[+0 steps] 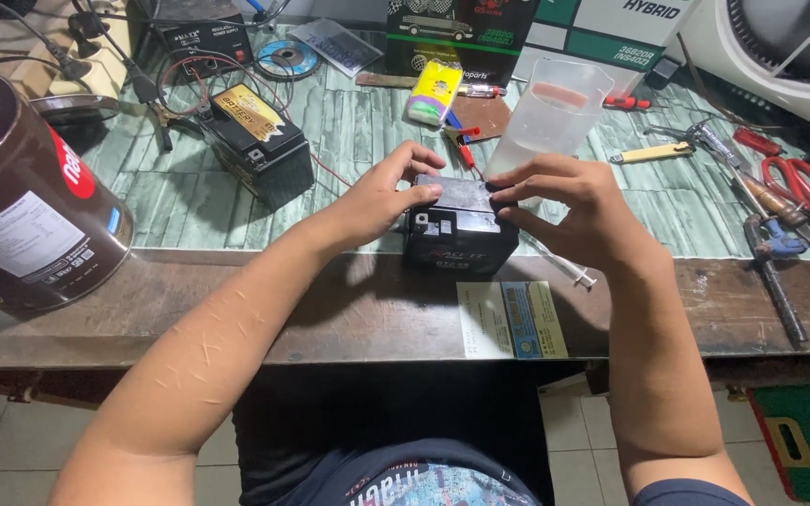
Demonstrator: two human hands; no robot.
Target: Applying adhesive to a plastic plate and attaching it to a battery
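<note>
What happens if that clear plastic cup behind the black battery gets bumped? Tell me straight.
The clear plastic cup stands tall and narrow-based, so it probably tips easily. It looks thin-walled and likely light. The right hand works close in front of it, on the small black battery, so a knock seems plausible.
</note>
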